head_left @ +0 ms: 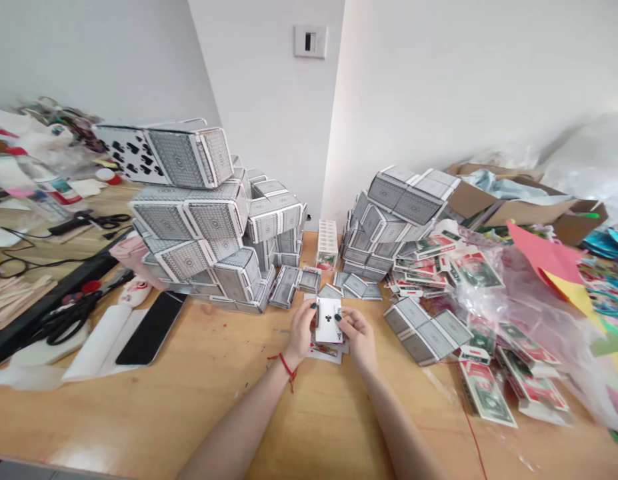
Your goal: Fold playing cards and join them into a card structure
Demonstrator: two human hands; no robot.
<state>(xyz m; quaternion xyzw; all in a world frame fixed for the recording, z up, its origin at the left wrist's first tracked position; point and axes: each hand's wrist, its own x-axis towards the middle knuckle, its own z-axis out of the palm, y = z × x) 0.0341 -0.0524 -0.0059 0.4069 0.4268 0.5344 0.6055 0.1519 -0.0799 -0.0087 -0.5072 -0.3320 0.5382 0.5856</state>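
Between my two hands is a playing card (328, 321), an ace of clubs, face up. My left hand (301, 328) pinches its left edge, and a red string bracelet circles that wrist. My right hand (357, 333) grips the card's right edge with thumb and fingers. Whether more cards lie behind the ace, I cannot tell. Beneath it, other face cards (325, 353) lie on the wooden table (289, 427). Just beyond my hands are folded card pieces (330, 291) with grey patterned backs. A block joined from folded cards (427, 330) rests to the right of my right hand.
Stacked card blocks (189, 220) rise at left; another stack (383, 220) stands at right. A black phone (151, 330) and scissors (69, 313) lie left. Card boxes (486, 390) and plastic wrap (529, 287) crowd the right, with a cardboard box (513, 217) behind. A white wall stands beyond.
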